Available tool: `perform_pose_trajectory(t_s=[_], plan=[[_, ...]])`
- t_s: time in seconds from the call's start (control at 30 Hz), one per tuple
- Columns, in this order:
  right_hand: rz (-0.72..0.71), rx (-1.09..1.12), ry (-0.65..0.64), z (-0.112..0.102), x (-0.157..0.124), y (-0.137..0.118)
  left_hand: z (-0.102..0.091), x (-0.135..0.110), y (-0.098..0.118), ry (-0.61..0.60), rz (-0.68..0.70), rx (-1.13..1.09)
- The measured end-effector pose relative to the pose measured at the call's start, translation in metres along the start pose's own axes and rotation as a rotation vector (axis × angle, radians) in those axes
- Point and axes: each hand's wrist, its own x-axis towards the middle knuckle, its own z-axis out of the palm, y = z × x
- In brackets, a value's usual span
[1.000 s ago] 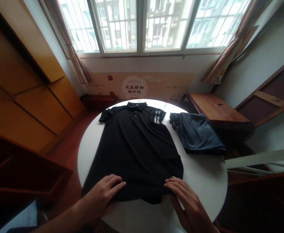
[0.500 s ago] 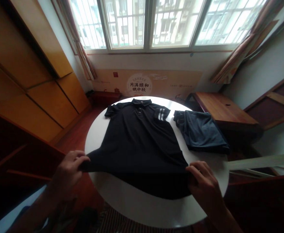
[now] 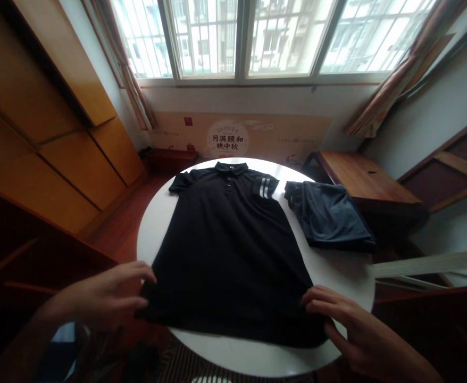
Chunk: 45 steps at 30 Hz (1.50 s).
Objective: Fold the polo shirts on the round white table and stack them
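A black polo shirt (image 3: 229, 239) lies spread face up on the white round table (image 3: 149, 223), its collar at the far side and its hem toward me. White stripes mark the sleeve on the right. My left hand (image 3: 117, 292) is at the hem's left corner, thumb and fingers apart. At the lower right edge of the shirt, my right hand (image 3: 341, 314) rests its fingertips on the cloth with the thumb spread away. Right of the shirt lies a folded dark blue-grey garment (image 3: 329, 213).
A wooden desk (image 3: 369, 175) stands behind the table on the right. Orange-brown cabinets (image 3: 58, 175) line the left wall. Beyond the table are a printed banner (image 3: 273, 135) and a barred window (image 3: 281, 42). A pale rail (image 3: 428, 263) runs at the right.
The shirt's hem has come down toward me and now lies flatter and smoother. My left hand has loosened its pinch on the corner, and my right hand's fingers have spread.
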Motion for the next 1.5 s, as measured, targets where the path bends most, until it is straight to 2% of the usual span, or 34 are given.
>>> perform_pose_trajectory(t_s=[0.1, 0.17, 0.2, 0.27, 0.3, 0.37, 0.43, 0.53, 0.77, 1.0, 1.23, 1.5], plan=[[-0.016, 0.172, -0.122, -0.007, 0.027, 0.002, 0.0, 0.052, 0.012, 0.034, 0.103, -0.095], [0.008, 0.241, -0.171, -0.004, 0.059, 0.014, 0.008, 0.106, 0.017, 0.15, 0.144, -0.048], [0.039, 0.239, -0.151, 0.001, 0.079, 0.024, 0.015, 0.137, 0.019, 0.187, 0.152, -0.026], [0.11, 0.121, -0.039, 0.019, 0.123, 0.047, 0.03, 0.2, 0.019, 0.264, 0.069, 0.007], [0.153, 0.038, -0.008, 0.03, 0.145, 0.059, 0.039, 0.231, 0.019, 0.264, -0.001, 0.022], [0.205, -0.11, -0.07, 0.052, 0.186, 0.083, 0.054, 0.283, 0.018, 0.187, -0.144, 0.039], [0.318, -0.237, -0.147, 0.069, 0.217, 0.103, 0.066, 0.322, 0.016, 0.125, -0.241, 0.061], [0.471, -0.318, -0.174, 0.082, 0.243, 0.127, 0.075, 0.357, 0.01, 0.117, -0.29, 0.108], [0.567, -0.326, -0.139, 0.082, 0.265, 0.166, 0.069, 0.399, -0.01, 0.105, -0.257, 0.15], [0.591, -0.342, -0.139, 0.08, 0.278, 0.179, 0.068, 0.429, -0.019, 0.111, -0.253, 0.146], [0.573, -0.348, -0.143, 0.08, 0.274, 0.174, 0.069, 0.425, -0.017, 0.115, -0.246, 0.146], [0.513, -0.369, -0.131, 0.087, 0.256, 0.159, 0.077, 0.401, -0.002, 0.127, -0.266, 0.151]])
